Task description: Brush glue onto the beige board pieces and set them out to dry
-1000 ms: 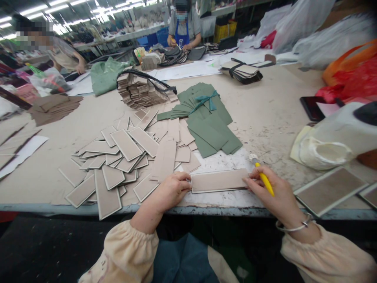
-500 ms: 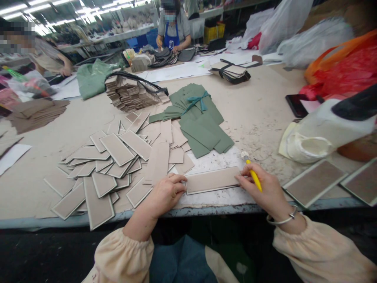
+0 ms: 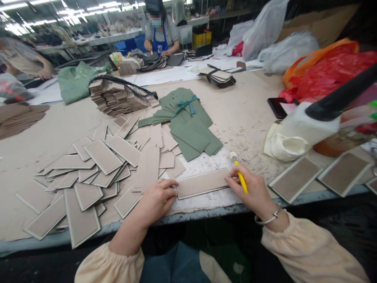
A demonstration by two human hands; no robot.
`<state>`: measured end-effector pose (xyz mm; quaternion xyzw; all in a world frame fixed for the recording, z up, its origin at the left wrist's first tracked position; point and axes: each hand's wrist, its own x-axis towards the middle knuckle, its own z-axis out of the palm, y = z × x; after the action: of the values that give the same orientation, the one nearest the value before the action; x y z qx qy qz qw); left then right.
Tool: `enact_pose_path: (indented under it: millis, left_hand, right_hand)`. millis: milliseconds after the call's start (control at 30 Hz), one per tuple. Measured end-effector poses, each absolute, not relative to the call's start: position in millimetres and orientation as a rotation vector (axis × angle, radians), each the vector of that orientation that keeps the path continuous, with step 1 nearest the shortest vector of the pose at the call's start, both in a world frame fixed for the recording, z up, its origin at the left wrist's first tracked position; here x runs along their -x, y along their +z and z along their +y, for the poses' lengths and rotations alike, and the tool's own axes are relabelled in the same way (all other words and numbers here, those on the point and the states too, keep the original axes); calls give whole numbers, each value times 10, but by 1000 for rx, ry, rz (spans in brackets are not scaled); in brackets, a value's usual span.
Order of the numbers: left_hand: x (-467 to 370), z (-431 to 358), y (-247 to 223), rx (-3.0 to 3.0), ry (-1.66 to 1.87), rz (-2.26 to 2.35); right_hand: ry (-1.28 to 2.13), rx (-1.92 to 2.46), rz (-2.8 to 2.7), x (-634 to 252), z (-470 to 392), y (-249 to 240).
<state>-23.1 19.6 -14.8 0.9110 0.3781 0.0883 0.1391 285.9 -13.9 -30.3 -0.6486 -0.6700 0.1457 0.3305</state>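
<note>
A long beige panel (image 3: pixel 203 183) with a thin dark edge lies near the table's front edge. At its left end my left hand (image 3: pixel 159 198) is closed, fingers bent and pinching the corner. My right hand (image 3: pixel 250 188) pinches the opposite end with thumb and fingertip. That same hand also holds a yellow-handled brush (image 3: pixel 242 181), its pale, crusted tip pointing up and away. Left of the panel spreads a loose pile of beige pieces with pale borders (image 3: pixel 103 156). Just beyond it are plain beige strips (image 3: pixel 149 167) and a tied bundle of green pieces (image 3: pixel 188 133).
To the right stand a white plastic container (image 3: pixel 306 125) with a dark handle and several bordered pieces (image 3: pixel 295 179) along the edge. Farther back are a phone (image 3: pixel 277 108), red plastic bags (image 3: pixel 330 74) and a strapped stack of strips (image 3: pixel 118 96). A co-worker (image 3: pixel 161 35) sits opposite.
The view has swung to the right, so the table's contents appear farther left. Both hands keep the same hold on the beige panel, and the brush stays in my right hand.
</note>
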Motion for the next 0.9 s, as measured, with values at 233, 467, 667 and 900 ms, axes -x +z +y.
enact_pose_path:
  millis: [233,467,667,900]
  left_hand:
    - [222,201,-143,-2610,221,1122]
    - [210,199,-129,-2606,198,1146]
    - [210,202,-132,-2623,204,1135]
    - [212,200,-139,-2600,181,1163]
  right_hand:
    - [270,1737,-1785,-2849,-139,-340]
    - [229,1728,-1828,-2847,-145,-364]
    - [59,1726,-1946,-2834,-154,-379]
    - [-76,1767,-2011,-2859,-210,-290]
